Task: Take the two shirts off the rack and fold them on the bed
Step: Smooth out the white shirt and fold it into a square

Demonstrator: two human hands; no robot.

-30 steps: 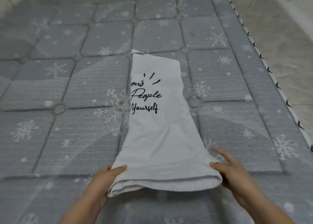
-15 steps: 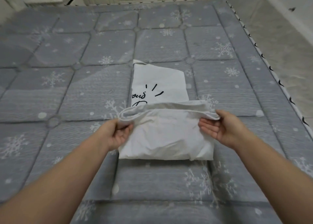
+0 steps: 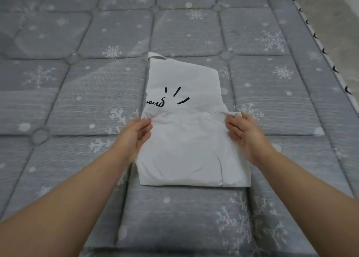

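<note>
White cotton shirt (image 3: 186, 149) lies at centre of the bed (image 3: 77, 105), its lower half doubled up. Left hand (image 3: 136, 134) and right hand (image 3: 244, 134) pinch the folded edge's corners; best carry it level toward 12 o'clock, meeting the collar. Pale floor (image 3: 334, 13) shows at 2 o'clock.

Open quilted mattress (image 3: 97, 101) is lying all around the folded white shirt (image 3: 186, 155); both hands are occupying its side edges.

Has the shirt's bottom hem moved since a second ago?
Yes. The hem, then nearest the person, now lies folded up over the shirt, just below the printed strokes.
</note>
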